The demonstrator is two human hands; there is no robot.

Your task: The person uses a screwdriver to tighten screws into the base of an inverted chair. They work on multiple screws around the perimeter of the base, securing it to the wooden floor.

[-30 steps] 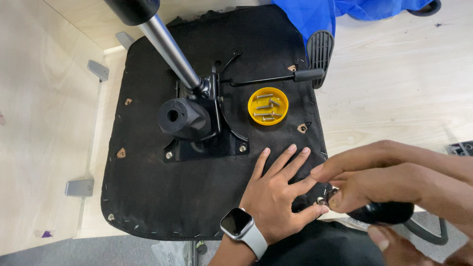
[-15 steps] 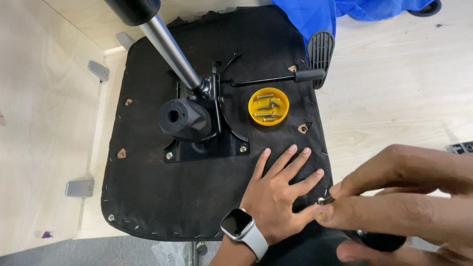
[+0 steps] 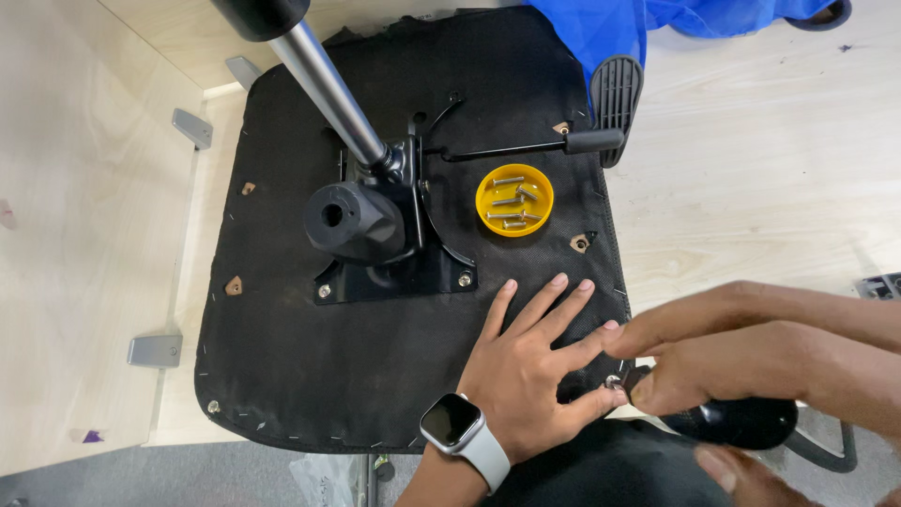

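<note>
our left hand [image 3: 530, 371] lies flat and released on the upturned black seat [image 3: 310, 376]. our right hand [image 3: 723, 361] pinches a small screw [image 3: 614, 382] at the seat's right edge, near the yellow dish [image 3: 513, 200].

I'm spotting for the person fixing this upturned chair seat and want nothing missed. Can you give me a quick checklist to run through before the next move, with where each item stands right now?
1. Left hand flat on the black seat underside, steadying it: ok.
2. Right hand fingertips pinching a small metal fastener at the seat's right edge: ok.
3. Fastener seated in its hole: cannot tell, fingers hide it.
4. Spare screws kept together in the yellow dish: ok.
5. Black armrest lined up under the right hand: cannot tell, mostly covered.
6. Two near mounting-plate screws fitted: ok.
</note>
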